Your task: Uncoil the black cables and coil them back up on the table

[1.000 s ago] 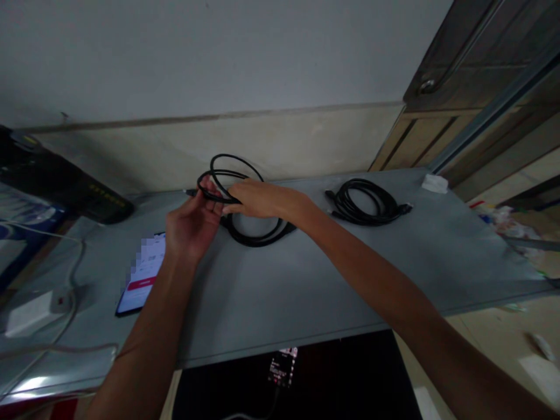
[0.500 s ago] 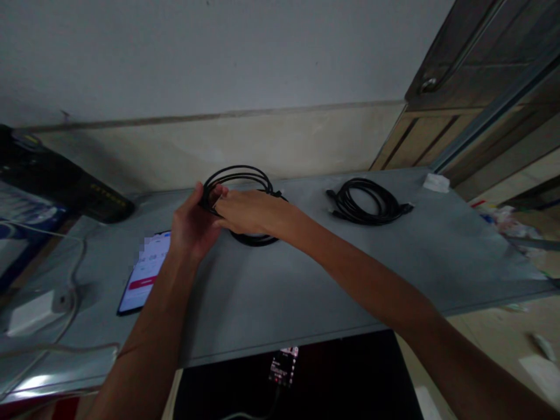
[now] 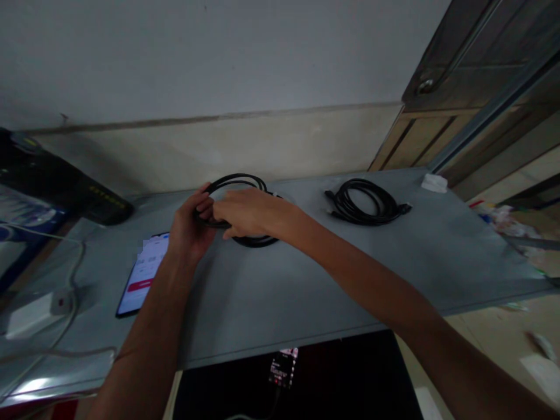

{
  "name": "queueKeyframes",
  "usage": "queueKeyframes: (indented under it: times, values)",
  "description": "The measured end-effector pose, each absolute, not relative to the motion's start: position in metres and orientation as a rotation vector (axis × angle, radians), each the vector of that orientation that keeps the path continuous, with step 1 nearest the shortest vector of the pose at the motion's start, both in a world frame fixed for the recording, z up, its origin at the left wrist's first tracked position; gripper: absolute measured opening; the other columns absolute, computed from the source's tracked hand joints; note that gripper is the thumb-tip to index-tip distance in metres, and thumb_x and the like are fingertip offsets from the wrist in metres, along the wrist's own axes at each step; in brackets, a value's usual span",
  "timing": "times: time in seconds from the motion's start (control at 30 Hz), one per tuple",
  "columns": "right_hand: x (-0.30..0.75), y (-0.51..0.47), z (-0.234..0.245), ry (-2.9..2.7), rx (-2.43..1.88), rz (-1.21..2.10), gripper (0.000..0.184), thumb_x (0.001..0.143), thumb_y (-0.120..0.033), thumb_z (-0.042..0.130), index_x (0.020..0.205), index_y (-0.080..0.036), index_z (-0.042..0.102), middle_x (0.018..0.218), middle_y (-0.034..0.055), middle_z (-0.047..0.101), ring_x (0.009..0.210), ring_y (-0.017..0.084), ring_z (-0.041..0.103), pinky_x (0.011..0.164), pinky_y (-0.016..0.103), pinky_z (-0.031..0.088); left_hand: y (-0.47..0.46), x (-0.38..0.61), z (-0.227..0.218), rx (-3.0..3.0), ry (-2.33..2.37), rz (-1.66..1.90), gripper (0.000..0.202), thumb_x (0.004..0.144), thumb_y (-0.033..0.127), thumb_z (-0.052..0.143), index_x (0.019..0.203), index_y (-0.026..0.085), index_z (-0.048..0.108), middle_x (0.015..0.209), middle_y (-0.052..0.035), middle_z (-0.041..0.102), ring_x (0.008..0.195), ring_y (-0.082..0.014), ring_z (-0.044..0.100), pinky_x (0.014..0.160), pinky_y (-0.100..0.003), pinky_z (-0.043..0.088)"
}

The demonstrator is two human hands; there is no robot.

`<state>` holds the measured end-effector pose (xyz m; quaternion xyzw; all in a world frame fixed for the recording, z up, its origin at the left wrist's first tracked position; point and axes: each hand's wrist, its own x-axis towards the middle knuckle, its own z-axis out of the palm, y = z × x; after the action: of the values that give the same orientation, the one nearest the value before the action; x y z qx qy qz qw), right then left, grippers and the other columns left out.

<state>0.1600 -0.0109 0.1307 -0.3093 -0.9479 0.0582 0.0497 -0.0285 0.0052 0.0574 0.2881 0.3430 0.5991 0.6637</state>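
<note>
Head view: your left hand [image 3: 190,224] is curled round the left side of the looped black cable [image 3: 238,176], toward the far edge of the grey table [image 3: 306,286], left of centre. Your right hand [image 3: 249,211] is bent over the same loops, knuckles up, fingers meeting the left's; can't tell if it's pinching. More black loops show below your right wrist; can't tell if same cable. Second coil [image 3: 385,204] lies well right, connector ends out. Lit phone [image 3: 142,274] sits left, partly behind your left forearm. White adapter [image 3: 32,315] near left.
</note>
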Motion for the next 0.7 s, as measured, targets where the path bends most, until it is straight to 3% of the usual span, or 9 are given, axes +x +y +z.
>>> queueKeyframes:
  times: [0.13,0.3,0.47,0.6,0.7]
  values:
    - [0.170,-0.005,0.142,-2.921,-0.995,0.154,0.014,0.100,-0.024,0.083,0.109,-0.013,0.082,0.117,0.0144,0.082,0.121,0.031,0.073,0.105,0.042,0.056,0.003,-0.032,0.062,0.527,0.667,1.387,0.032,0.105,-0.001,0.041,0.119,0.009,0.069,0.055,0.0101,0.038,0.045,-0.0063,0.033,0.045,-0.018,0.037]
    - [0.185,0.010,0.133,-2.836,-1.044,0.079,0.013,0.098,-0.012,0.076,0.110,-0.017,0.078,0.115,0.0092,0.077,0.128,0.029,0.064,0.129,0.054,0.033,0.005,-0.036,0.060,0.481,0.643,1.395,0.029,0.100,-0.002,0.046,0.113,0.014,0.066,0.055,0.0103,0.036,0.044,-0.0066,0.032,0.044,-0.018,0.034]
    - [0.194,0.020,0.130,-2.731,-1.130,0.045,0.009,0.096,-0.018,0.080,0.103,-0.013,0.076,0.141,0.0184,0.063,0.142,0.037,0.053,0.118,0.050,0.047,0.007,-0.036,0.056,0.518,0.655,1.374,0.024,0.096,-0.002,0.055,0.106,0.016,0.066,0.055,0.0115,0.036,0.043,-0.0062,0.034,0.046,-0.017,0.038]
    - [0.195,0.019,0.134,-2.851,-1.081,0.134,0.008,0.101,-0.014,0.072,0.107,-0.011,0.076,0.135,0.0183,0.069,0.125,0.028,0.063,0.111,0.040,0.055,0.006,-0.035,0.055,0.605,0.746,1.393,0.018,0.099,0.002,0.064,0.101,0.019,0.066,0.056,0.0113,0.033,0.044,-0.0054,0.031,0.045,-0.015,0.036]
    - [0.194,0.020,0.134,-2.902,-1.100,0.114,0.009,0.100,-0.014,0.073,0.108,-0.012,0.077,0.124,0.0161,0.075,0.127,0.028,0.064,0.113,0.039,0.055,0.008,-0.033,0.050,0.684,0.852,1.433,0.019,0.095,0.004,0.071,0.088,0.020,0.063,0.057,0.0087,0.039,0.047,-0.0054,0.038,0.047,-0.017,0.040]
